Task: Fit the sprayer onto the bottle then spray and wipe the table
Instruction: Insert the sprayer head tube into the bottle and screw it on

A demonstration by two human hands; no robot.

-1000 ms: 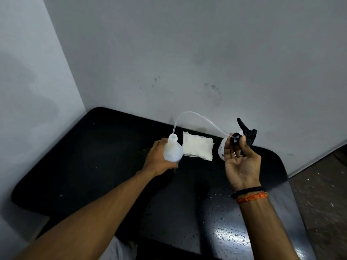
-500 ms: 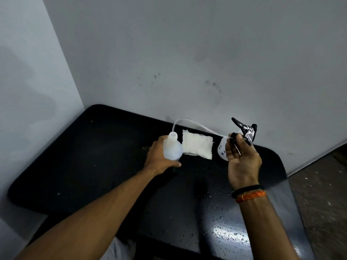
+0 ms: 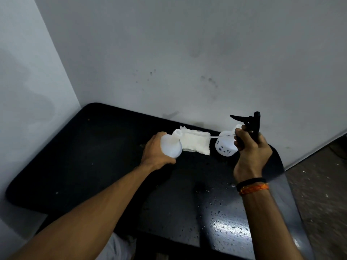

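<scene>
The sprayer (image 3: 249, 124), gripped by the right hand (image 3: 251, 152), sends its thin tube (image 3: 221, 136) leftward to the open neck of the bottle (image 3: 171, 145), which the left hand (image 3: 156, 152) holds near the tabletop's (image 3: 105, 156) far edge.

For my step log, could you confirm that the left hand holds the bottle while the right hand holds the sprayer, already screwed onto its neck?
Not quite: the sprayer is not on the neck. The head view shows the right hand holding it well apart from the bottle, whose mouth is open; only the thin tube stretches toward it. The left hand does hold the bottle.
</scene>
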